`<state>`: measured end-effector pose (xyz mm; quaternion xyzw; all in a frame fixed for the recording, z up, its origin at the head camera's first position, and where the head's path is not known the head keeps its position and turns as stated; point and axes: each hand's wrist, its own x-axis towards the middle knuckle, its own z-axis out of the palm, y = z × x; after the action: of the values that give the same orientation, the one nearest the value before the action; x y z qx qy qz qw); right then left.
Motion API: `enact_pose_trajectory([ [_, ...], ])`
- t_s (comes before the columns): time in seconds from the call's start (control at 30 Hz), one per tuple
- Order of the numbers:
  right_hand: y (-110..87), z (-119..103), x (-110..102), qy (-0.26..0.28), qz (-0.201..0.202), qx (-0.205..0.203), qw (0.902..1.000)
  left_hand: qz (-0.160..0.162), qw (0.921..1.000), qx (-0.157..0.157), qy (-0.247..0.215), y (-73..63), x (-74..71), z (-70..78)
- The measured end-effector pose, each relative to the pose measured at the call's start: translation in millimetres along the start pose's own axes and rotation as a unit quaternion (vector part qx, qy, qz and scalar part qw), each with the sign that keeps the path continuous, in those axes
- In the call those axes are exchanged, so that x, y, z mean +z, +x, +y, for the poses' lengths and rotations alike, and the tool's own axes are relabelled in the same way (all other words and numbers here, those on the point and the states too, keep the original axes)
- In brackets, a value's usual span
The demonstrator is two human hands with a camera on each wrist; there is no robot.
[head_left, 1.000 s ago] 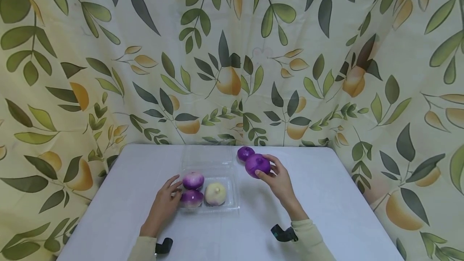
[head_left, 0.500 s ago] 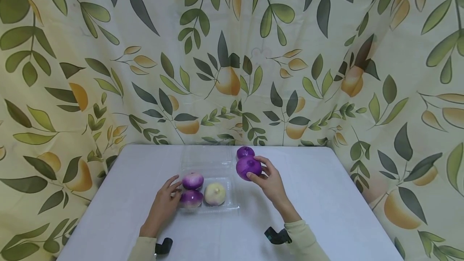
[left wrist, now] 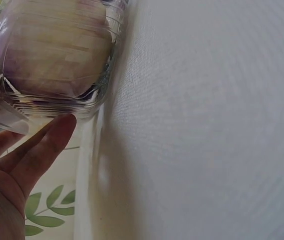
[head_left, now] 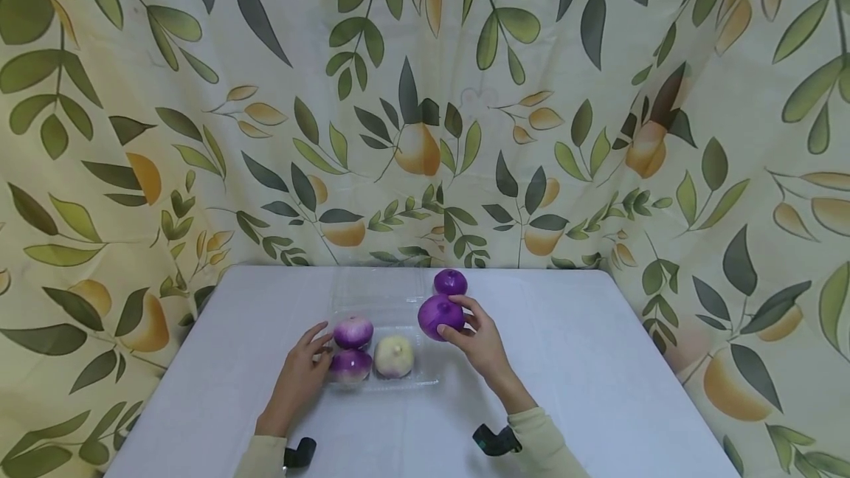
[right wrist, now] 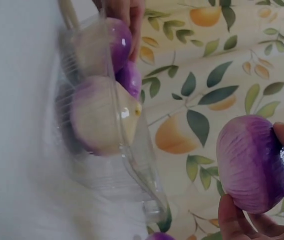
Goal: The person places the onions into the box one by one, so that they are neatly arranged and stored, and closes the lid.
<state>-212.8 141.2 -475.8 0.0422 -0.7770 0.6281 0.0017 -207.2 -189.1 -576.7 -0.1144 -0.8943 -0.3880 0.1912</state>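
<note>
Round purple onion [head_left: 435, 315] hangs near the right edge of the clear rectangular plastic box [head_left: 426, 364], pinched in my right grip [head_left: 481, 342], calling for light, even pressure while my left grip [head_left: 302, 369], fingers relaxed, should gently steady the box's left side.

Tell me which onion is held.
The onion in the right hand; three others sit in the clear box, and a fifth rests on the table.

left wrist: container [left wrist: 51, 106] cropped above | right wrist: 1 onion [right wrist: 160, 236] cropped below
</note>
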Motion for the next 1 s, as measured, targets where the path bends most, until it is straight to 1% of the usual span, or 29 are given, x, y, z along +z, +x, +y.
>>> enact_pose_trajectory([
  [0.07, -0.2, 4, 4, -0.001, 0.001, -0.001, 1.0, -0.002, 1.0, 0.001, -0.001, -0.7, -0.1, -0.1],
  [0.23, 6.3, 24, 13, -0.008, 0.005, -0.006, 0.9999, 0.0, 1.0, 0.003, 0.001, -1.0, -0.3, -0.2],
  [0.43, 8.2, 32, 23, 0.002, -0.005, -0.006, 1.0, 0.003, 0.9999, 0.011, -0.004, -0.8, -0.4, -0.7],
  [0.57, 2.3, 21, 27, 0.007, -0.021, 0.003, 0.9998, 0.0, 1.0, 0.006, -0.007, -2.1, -0.3, -1.3],
  [0.67, 2.9, 21, 32, 0.015, -0.023, 0.005, 0.9996, -0.005, 1.0, -0.003, -0.006, -2.4, -0.6, -0.8],
  [0.77, 8.4, 29, 37, 0.019, -0.022, 0.0, 0.9996, -0.007, 0.9999, -0.006, -0.01, -1.6, -1.3, 0.4],
  [0.8, 8.1, 27, 39, 0.022, -0.023, -0.004, 0.9995, -0.007, 0.9999, -0.007, -0.011, -1.4, -1.5, 0.7],
  [1.0, 0.1, 3, 44, 0.016, -0.048, -0.017, 0.9986, 0.005, 0.9999, 0.003, -0.011, -1.7, -0.3, -0.4],
])
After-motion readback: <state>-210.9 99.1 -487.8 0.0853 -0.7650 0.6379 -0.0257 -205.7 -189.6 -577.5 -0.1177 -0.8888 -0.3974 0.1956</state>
